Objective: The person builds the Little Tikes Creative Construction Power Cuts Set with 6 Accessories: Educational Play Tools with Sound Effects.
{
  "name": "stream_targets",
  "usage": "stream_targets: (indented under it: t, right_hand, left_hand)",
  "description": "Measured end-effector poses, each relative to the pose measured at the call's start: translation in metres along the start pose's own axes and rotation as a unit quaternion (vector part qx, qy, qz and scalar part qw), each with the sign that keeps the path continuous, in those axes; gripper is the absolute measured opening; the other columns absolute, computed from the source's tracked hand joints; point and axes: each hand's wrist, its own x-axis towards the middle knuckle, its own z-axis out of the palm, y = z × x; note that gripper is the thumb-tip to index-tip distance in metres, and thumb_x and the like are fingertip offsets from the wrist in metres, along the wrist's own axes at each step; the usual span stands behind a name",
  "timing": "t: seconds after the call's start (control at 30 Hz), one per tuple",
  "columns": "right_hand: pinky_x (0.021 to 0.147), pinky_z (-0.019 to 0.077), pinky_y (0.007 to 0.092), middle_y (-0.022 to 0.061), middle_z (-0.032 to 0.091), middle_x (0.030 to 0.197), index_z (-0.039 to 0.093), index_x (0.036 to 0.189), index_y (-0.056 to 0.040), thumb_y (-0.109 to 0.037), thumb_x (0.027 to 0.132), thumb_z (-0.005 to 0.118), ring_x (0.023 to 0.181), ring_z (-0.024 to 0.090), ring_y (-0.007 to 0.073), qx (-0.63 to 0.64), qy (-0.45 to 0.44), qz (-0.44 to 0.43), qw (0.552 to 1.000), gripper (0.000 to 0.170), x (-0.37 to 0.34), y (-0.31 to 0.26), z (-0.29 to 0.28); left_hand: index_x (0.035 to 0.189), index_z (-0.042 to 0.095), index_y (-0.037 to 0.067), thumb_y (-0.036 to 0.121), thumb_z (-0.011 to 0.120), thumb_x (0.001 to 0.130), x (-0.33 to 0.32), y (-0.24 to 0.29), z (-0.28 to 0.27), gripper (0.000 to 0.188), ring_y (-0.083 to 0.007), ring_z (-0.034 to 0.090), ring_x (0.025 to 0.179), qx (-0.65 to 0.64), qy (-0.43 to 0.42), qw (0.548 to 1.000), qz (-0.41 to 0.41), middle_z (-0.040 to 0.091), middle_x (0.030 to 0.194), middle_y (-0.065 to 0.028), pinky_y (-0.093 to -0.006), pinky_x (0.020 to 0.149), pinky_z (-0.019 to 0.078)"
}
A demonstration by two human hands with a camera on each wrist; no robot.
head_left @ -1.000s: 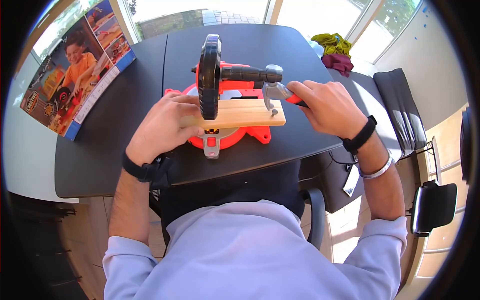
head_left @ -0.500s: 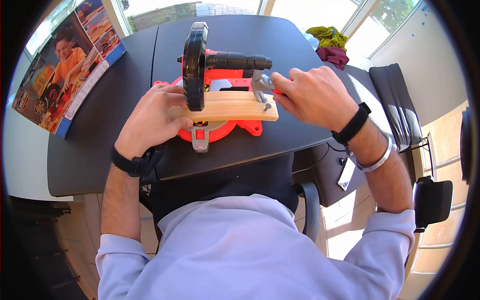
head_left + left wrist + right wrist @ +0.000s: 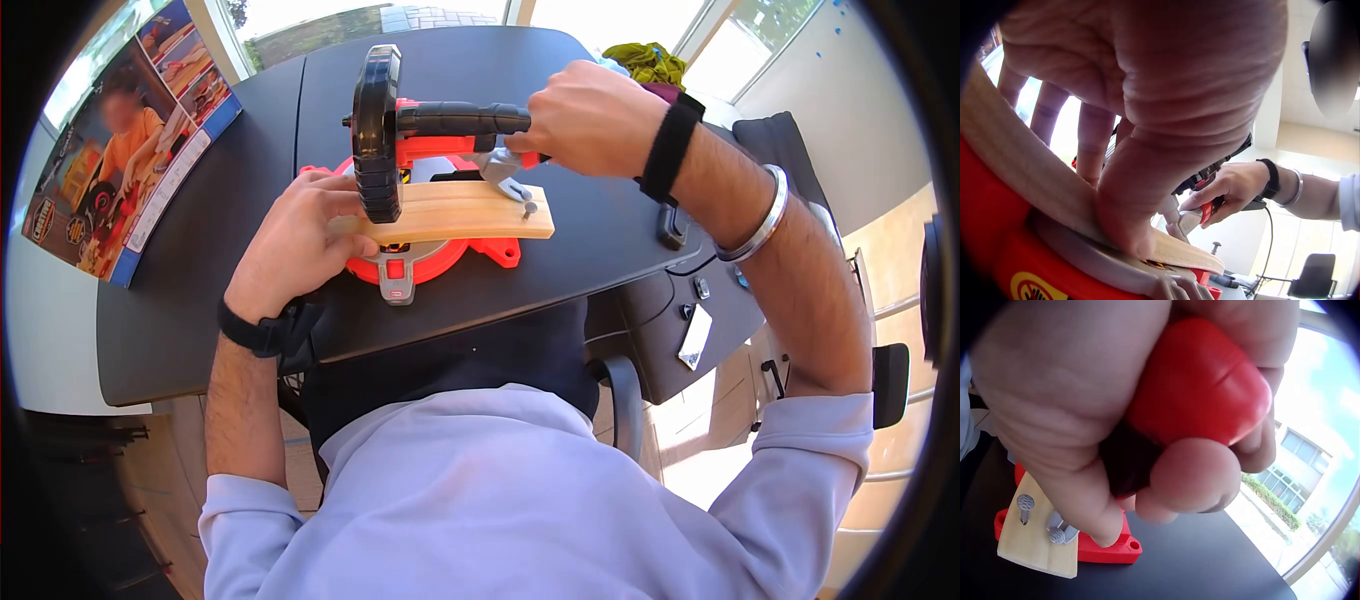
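A wooden board lies across a red and grey toy mitre saw, under its black wheel-like blade guard. My left hand pinches the board left of the guard, thumb on the near edge. My right hand grips the red handle of a hammer. The hammer's grey claw is down at the board's right end, against one nail. Another nail stands upright in the wood beside it. The hammer's head is partly hidden behind the saw handle in the head view.
A picture box stands at the table's left. Green cloth lies at the back right. Black cushions and a side surface with a phone-like white object are at the right. The dark table surrounds the saw.
My right hand has risen and moved forward and left, tipping the hammer so its claw lies lower over the board. My left hand keeps its hold. The head view has shifted slightly.
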Motion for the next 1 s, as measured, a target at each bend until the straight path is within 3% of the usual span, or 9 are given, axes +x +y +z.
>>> stream_targets:
  t: [0.07, 0.17, 0.2, 0.3, 0.33, 0.43, 0.63, 1.0]
  right_hand:
    - [0.064, 0.0526, 0.04, 0.0023, 0.067, 0.07, 0.084, 0.114, -0.0301, -0.02, 0.098, 0.07, 0.073, 0.073, 0.0246, -0.041, -0.008, -0.002, 0.999, 0.024, 0.007, -0.004, -0.006]
    - [0.062, 0.0501, 0.0388, 0.0013, 0.067, 0.069, 0.084, 0.114, -0.0308, -0.024, 0.101, 0.068, 0.072, 0.073, 0.025, -0.1, -0.015, -0.038, 0.994, 0.022, 0.014, -0.005, -0.01]
    - [0.065, 0.0558, 0.0376, -0.0028, 0.072, 0.072, 0.079, 0.088, -0.0249, -0.018, 0.093, 0.07, 0.074, 0.075, 0.024, -0.103, 0.011, -0.04, 0.994, 0.013, 0.016, -0.005, -0.009]
    - [0.067, 0.0518, 0.0351, -0.0066, 0.071, 0.072, 0.079, 0.09, -0.0274, -0.019, 0.096, 0.07, 0.075, 0.075, 0.0194, -0.151, -0.011, -0.039, 0.988, 0.013, 0.023, -0.012, -0.014]
    - [0.072, 0.0465, 0.0335, -0.0102, 0.07, 0.074, 0.078, 0.093, -0.0313, -0.022, 0.099, 0.069, 0.078, 0.073, 0.0141, -0.164, -0.034, -0.026, 0.986, 0.015, 0.022, -0.016, -0.017]
    - [0.077, 0.0439, 0.034, -0.0119, 0.069, 0.075, 0.077, 0.093, -0.0336, -0.026, 0.101, 0.067, 0.08, 0.071, 0.0126, -0.18, -0.049, -0.023, 0.982, 0.015, 0.02, -0.02, -0.018]
    - [0.086, 0.0411, 0.034, -0.0137, 0.069, 0.077, 0.076, 0.096, -0.0357, -0.029, 0.104, 0.065, 0.084, 0.07, 0.0129, -0.207, 0.035, -0.048, 0.976, 0.016, 0.009, -0.02, -0.007]
    - [0.087, 0.0408, 0.0343, -0.0127, 0.07, 0.08, 0.076, 0.098, -0.0353, -0.028, 0.103, 0.065, 0.086, 0.07, 0.0127, -0.202, 0.047, -0.043, 0.977, 0.014, 0.003, -0.016, -0.003]
  left_hand:
    - [0.114, 0.081, 0.002, 0.009, 0.09, 0.075, -0.001, -0.003, 0.0, 0.042, -0.0386, 0.064, 0.118, -0.006, -0.007, 1.0, -0.001, 0.076, 0.123, -0.0172, -0.0472, 0.107, 0.0505]
    - [0.12, 0.079, 0.002, 0.009, 0.09, 0.076, -0.002, -0.008, 0.001, 0.047, -0.0397, 0.062, 0.123, -0.009, -0.015, 1.0, 0.002, 0.074, 0.126, -0.0189, -0.0478, 0.109, 0.0492]
    - [0.12, 0.079, 0.002, 0.009, 0.09, 0.076, -0.002, -0.008, 0.001, 0.046, -0.0398, 0.062, 0.122, -0.006, -0.014, 1.0, 0.004, 0.073, 0.127, -0.0193, -0.0479, 0.108, 0.05]
    - [0.12, 0.079, 0.001, 0.01, 0.091, 0.076, 0.0, 0.002, -0.004, 0.047, -0.0394, 0.062, 0.122, 0.002, -0.037, 0.999, -0.027, 0.07, 0.128, -0.02, -0.0466, 0.106, 0.0519]
    - [0.12, 0.079, 0.001, 0.01, 0.091, 0.076, 0.001, 0.004, -0.005, 0.047, -0.0394, 0.062, 0.122, 0.003, -0.038, 0.999, -0.025, 0.07, 0.128, -0.02, -0.0466, 0.106, 0.0519]
    - [0.12, 0.079, -0.001, 0.011, 0.092, 0.076, 0.002, 0.004, -0.005, 0.047, -0.0385, 0.063, 0.122, 0.006, -0.05, 0.998, -0.049, 0.068, 0.128, -0.0203, -0.045, 0.106, 0.0528]
    - [0.121, 0.079, 0.0, 0.011, 0.091, 0.077, 0.0, 0.0, -0.001, 0.048, -0.0371, 0.062, 0.125, -0.027, -0.028, 0.998, -0.046, 0.069, 0.129, -0.0197, -0.0449, 0.109, 0.0517]
    - [0.121, 0.08, 0.003, 0.011, 0.092, 0.076, 0.001, 0.002, 0.0, 0.047, -0.0381, 0.06, 0.128, 0.0, -0.03, 0.999, -0.024, 0.075, 0.124, -0.0158, -0.0457, 0.111, 0.0488]
